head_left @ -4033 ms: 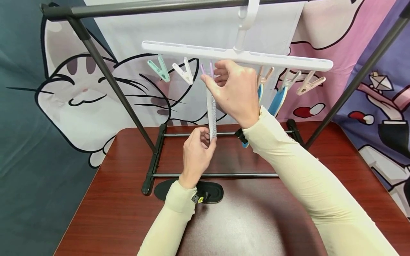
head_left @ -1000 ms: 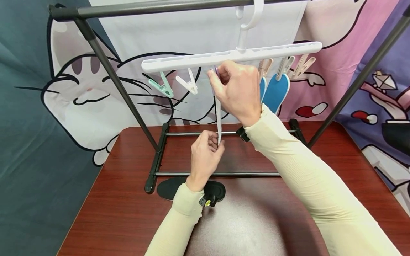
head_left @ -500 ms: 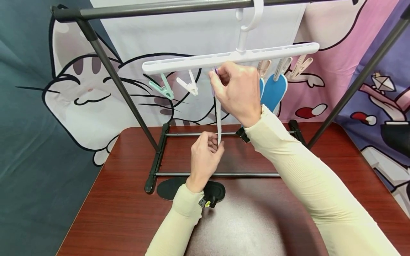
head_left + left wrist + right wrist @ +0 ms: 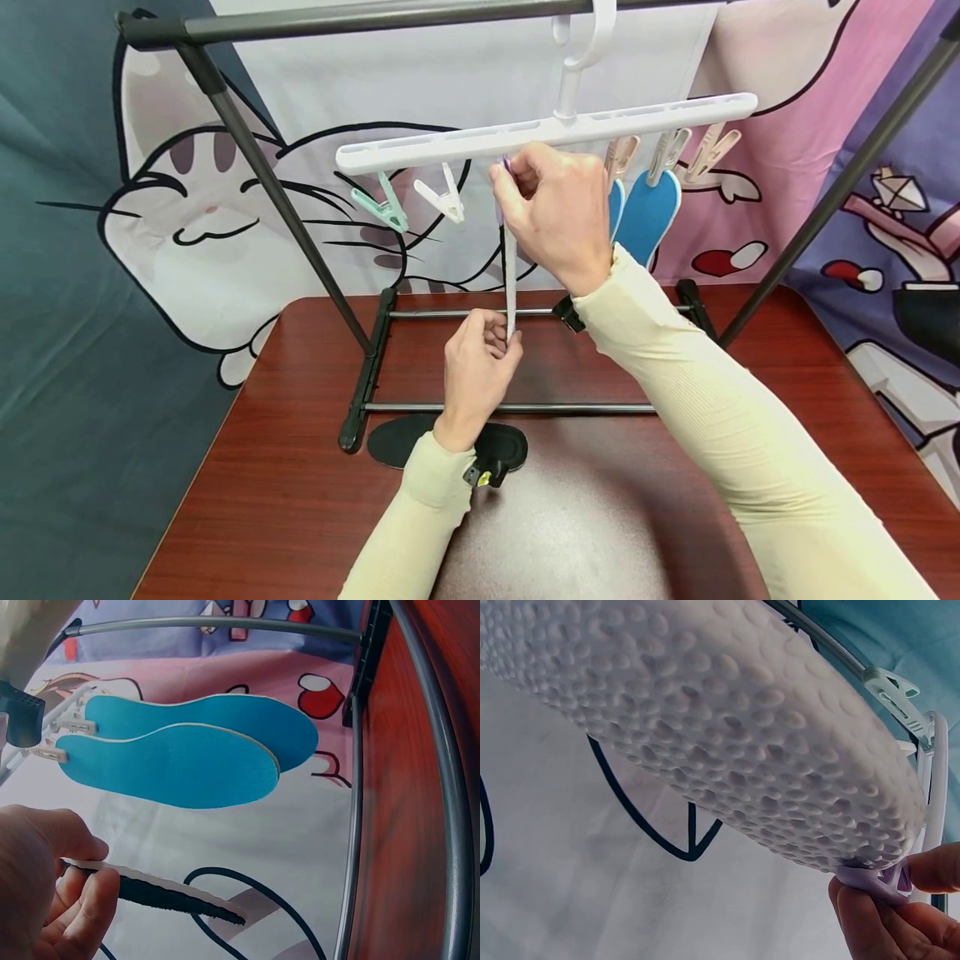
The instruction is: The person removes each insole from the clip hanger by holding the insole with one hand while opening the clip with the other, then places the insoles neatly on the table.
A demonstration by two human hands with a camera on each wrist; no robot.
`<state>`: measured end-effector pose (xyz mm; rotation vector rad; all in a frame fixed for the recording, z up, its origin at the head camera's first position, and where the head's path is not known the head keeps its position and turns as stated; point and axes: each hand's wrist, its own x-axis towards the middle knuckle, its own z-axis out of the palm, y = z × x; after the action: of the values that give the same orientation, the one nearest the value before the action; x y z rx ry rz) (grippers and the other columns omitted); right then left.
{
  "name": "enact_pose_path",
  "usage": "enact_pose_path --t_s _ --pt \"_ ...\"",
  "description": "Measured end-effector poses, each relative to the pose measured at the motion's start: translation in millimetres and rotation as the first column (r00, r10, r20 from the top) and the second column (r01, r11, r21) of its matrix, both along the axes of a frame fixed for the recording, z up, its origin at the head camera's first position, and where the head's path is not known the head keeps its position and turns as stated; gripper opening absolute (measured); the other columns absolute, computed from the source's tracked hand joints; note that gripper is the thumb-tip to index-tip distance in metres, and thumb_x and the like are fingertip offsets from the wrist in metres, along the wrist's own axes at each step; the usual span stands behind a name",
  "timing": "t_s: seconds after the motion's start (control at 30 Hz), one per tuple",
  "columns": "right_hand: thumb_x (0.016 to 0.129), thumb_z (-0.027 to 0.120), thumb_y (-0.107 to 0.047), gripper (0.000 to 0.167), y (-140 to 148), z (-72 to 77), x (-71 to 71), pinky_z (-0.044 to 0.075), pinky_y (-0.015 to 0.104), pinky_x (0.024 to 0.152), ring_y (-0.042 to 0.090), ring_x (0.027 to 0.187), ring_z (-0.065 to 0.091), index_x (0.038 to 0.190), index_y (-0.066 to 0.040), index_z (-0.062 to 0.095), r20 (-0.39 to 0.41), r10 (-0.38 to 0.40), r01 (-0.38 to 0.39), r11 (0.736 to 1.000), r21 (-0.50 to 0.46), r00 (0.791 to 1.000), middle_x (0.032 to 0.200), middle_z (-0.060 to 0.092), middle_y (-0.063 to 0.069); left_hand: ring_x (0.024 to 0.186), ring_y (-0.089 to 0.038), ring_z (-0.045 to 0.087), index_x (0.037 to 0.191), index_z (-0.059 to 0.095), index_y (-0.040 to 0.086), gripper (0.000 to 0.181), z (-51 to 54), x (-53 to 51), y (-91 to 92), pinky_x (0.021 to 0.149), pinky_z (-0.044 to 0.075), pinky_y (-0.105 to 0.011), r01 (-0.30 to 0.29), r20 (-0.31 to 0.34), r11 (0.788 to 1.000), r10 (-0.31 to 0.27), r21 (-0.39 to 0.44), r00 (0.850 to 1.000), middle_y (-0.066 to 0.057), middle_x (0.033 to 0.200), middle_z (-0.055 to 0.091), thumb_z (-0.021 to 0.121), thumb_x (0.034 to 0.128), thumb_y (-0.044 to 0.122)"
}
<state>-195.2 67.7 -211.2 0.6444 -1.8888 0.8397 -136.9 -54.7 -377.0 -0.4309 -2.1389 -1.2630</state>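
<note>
My left hand (image 4: 477,367) pinches the lower part of a thin insole (image 4: 512,279), seen edge-on below the white hanger (image 4: 465,147). In the left wrist view the insole (image 4: 172,891) shows a white side and a dark side between thumb and fingers. My right hand (image 4: 558,212) pinches a purple clip (image 4: 504,179) under the hanger. The right wrist view shows the purple clip (image 4: 877,881) at the tip of the bumpy white insole (image 4: 727,727). Whether its jaws grip the insole firmly, I cannot tell.
Two blue insoles (image 4: 172,765) hang from clips on the right. A green clip (image 4: 381,204) and a white clip (image 4: 442,196) hang left. A dark rack (image 4: 255,171) stands on the table (image 4: 225,500); black insoles (image 4: 397,440) lie in front.
Since the earliest frame the hanger has swung, its left end lower and right end higher. The insole has turned edge-on, and my left hand has shifted slightly right. Both hands keep their hold.
</note>
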Motion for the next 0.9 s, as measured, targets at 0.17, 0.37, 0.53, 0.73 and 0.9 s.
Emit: enact_pose_path --t_s 0.17,0.37,0.53,0.73,0.9 --pt "0.089 0.07 -0.018 0.021 1 0.2 -0.7 0.045 0.039 0.056 0.022 0.058 0.065 0.077 0.0 0.072 0.007 -0.002 0.002 1.0 -0.004 1.0 0.069 0.072 0.008 0.066 -0.011 0.063 0.098 0.06 0.002 0.02 -0.4 0.3 0.3 0.059 0.053 -0.018 -0.006 0.009 1.0 0.006 0.002 1.0 -0.006 0.082 0.061 0.074 0.0833 0.002" --pt "0.089 0.07 -0.017 0.021 1 -0.2 -1.6 0.045 0.038 0.056 0.021 0.058 0.066 0.077 0.0 0.072 0.009 0.005 -0.005 1.0 -0.007 1.0 0.069 0.072 0.008 0.066 -0.012 0.063 0.098 0.06 0.002 0.02 -1.4 0.4 0.6 0.059 0.053 -0.018 -0.012 0.007 1.0 0.012 0.005 1.0 -0.006 0.082 0.062 0.074 0.0829 0.001" --pt "0.089 0.07 -0.018 0.021 1 0.0 -1.4 0.045 0.039 0.055 0.022 0.058 0.065 0.076 -0.001 0.072 0.009 0.001 -0.001 1.0 -0.006 1.0 0.069 0.072 0.008 0.066 -0.012 0.063 0.098 0.06 0.002 0.02 -4.9 0.5 0.3 0.059 0.053 -0.018 -0.015 0.004 1.0 0.015 0.008 1.0 -0.006 0.082 0.062 0.074 0.0828 0.002" --pt "0.089 0.069 -0.018 0.022 1 0.4 -1.3 0.045 0.039 0.056 0.022 0.058 0.065 0.076 -0.001 0.072 0.011 0.0 0.0 1.0 -0.006 1.0 0.069 0.072 0.008 0.064 -0.011 0.064 0.098 0.06 0.003 0.02 -9.0 1.2 -1.0 0.059 0.053 -0.018 -0.019 0.008 1.0 0.019 0.0 1.0 -0.005 0.082 0.062 0.074 0.0835 0.003" --pt "0.089 0.07 -0.018 0.021 1 1.2 -0.8 0.045 0.039 0.056 0.023 0.059 0.066 0.076 -0.001 0.071 0.006 0.003 -0.003 1.0 0.002 1.0 0.069 0.073 0.008 0.066 -0.011 0.064 0.098 0.06 0.003 0.02 -10.8 1.5 -2.4 0.06 0.053 -0.018 -0.02 0.015 1.0 0.02 -0.002 1.0 -0.005 0.083 0.062 0.074 0.0833 0.002"
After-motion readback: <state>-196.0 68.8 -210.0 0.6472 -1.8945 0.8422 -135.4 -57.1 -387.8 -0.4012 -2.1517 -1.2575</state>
